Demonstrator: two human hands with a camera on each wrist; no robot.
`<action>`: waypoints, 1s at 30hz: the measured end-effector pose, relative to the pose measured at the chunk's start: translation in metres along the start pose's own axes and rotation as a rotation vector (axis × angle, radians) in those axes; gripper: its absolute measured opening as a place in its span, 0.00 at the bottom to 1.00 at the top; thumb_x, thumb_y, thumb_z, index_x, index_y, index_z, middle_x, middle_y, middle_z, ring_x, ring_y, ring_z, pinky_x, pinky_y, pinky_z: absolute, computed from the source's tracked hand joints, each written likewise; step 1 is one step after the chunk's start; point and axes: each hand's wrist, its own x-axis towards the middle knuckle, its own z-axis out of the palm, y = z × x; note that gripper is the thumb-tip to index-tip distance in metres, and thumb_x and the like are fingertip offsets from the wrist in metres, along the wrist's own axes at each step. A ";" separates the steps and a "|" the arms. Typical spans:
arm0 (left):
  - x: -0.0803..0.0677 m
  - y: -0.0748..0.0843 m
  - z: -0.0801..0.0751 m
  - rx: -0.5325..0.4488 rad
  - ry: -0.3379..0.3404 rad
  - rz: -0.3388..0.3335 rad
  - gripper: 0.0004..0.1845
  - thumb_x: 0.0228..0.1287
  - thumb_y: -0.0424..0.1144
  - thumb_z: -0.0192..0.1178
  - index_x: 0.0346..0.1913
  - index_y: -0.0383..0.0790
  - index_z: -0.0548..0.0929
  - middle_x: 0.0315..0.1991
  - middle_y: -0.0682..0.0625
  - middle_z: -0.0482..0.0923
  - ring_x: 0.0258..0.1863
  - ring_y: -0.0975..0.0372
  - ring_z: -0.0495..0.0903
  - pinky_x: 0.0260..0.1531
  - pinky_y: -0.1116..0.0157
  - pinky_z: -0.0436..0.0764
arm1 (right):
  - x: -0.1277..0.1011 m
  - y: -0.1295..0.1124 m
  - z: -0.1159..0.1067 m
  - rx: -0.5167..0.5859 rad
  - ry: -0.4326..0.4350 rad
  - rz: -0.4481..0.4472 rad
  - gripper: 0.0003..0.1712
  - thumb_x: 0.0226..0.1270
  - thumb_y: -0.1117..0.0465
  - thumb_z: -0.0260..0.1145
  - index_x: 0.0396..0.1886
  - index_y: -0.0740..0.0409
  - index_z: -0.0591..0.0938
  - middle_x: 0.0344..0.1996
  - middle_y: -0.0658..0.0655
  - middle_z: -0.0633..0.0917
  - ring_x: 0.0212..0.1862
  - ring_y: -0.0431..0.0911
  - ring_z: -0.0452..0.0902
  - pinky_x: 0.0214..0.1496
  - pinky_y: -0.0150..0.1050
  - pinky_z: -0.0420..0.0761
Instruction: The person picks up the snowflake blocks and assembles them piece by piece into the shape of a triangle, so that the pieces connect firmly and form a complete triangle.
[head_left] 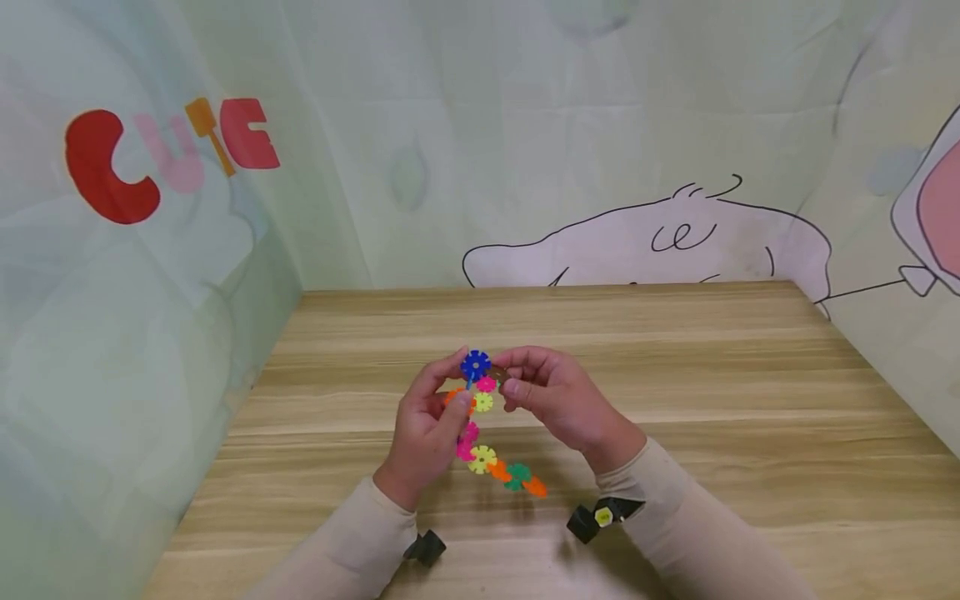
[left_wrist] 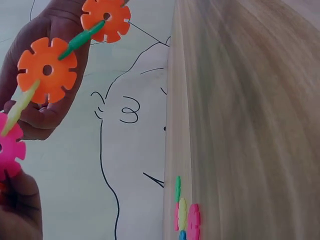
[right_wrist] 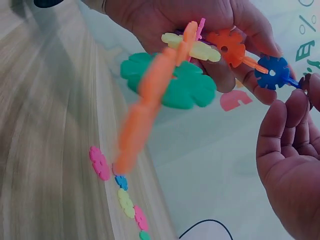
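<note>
A chain of flat plastic snowflake discs (head_left: 480,417), each a small notched wheel with a hole in its middle, hangs in the air between both hands above the middle of the light wooden tabletop (head_left: 712,367), nearer its front edge than its back edge. The discs are slotted into one another at right angles, so that some show their faces and others only thin edges. At the top sits a dark blue disc (head_left: 476,365); below it come orange, pink and yellow-green ones, then a pink, a yellow, an orange, a green and another orange one trailing down to the right.

The left hand (head_left: 427,429) grips the upper middle of the chain, fingers curled round the orange and pink discs, thumb up toward the blue one. The right hand (head_left: 558,400) has its fingertips pinched at the blue disc's right side, its fingers bent together; the right wrist view shows them meeting the disc's edge.

In that view a second short row of discs (right_wrist: 120,192), pink, blue, yellow and green, lies flat on the wood close to the table's edge by the printed cloth backdrop (head_left: 525,125).

Both forearms wear beige sleeves (head_left: 360,542).
</note>
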 end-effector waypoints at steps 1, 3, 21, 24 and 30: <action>0.000 0.000 0.000 -0.004 -0.001 0.004 0.25 0.75 0.20 0.50 0.72 0.33 0.71 0.54 0.50 0.74 0.11 0.63 0.68 0.11 0.71 0.74 | 0.000 0.000 0.000 -0.007 -0.003 -0.004 0.19 0.79 0.72 0.60 0.63 0.80 0.74 0.44 0.52 0.85 0.44 0.44 0.81 0.50 0.35 0.87; -0.001 -0.001 0.000 -0.003 -0.004 0.012 0.25 0.75 0.19 0.50 0.71 0.32 0.71 0.54 0.50 0.74 0.12 0.63 0.69 0.12 0.71 0.75 | 0.000 0.000 0.001 -0.015 -0.008 -0.010 0.19 0.79 0.72 0.60 0.62 0.81 0.73 0.43 0.52 0.85 0.44 0.44 0.81 0.50 0.35 0.87; 0.000 0.004 0.000 0.026 0.101 -0.060 0.25 0.75 0.21 0.52 0.72 0.33 0.73 0.52 0.46 0.74 0.11 0.63 0.62 0.10 0.71 0.69 | 0.013 0.044 -0.015 -0.134 -0.196 0.387 0.31 0.88 0.46 0.46 0.78 0.60 0.71 0.70 0.65 0.78 0.34 0.46 0.78 0.45 0.36 0.81; 0.001 0.004 -0.001 0.016 0.096 -0.065 0.25 0.75 0.21 0.52 0.72 0.33 0.73 0.52 0.47 0.74 0.11 0.63 0.62 0.10 0.71 0.69 | 0.013 0.052 -0.010 -0.157 -0.260 0.456 0.34 0.88 0.43 0.42 0.77 0.59 0.72 0.73 0.63 0.77 0.44 0.47 0.81 0.48 0.36 0.81; 0.001 0.003 -0.001 0.022 0.093 -0.070 0.26 0.75 0.20 0.52 0.73 0.31 0.72 0.52 0.47 0.74 0.11 0.63 0.63 0.10 0.70 0.70 | 0.010 0.050 -0.010 -0.294 -0.237 0.512 0.33 0.88 0.41 0.40 0.73 0.54 0.78 0.69 0.54 0.81 0.55 0.51 0.83 0.55 0.44 0.83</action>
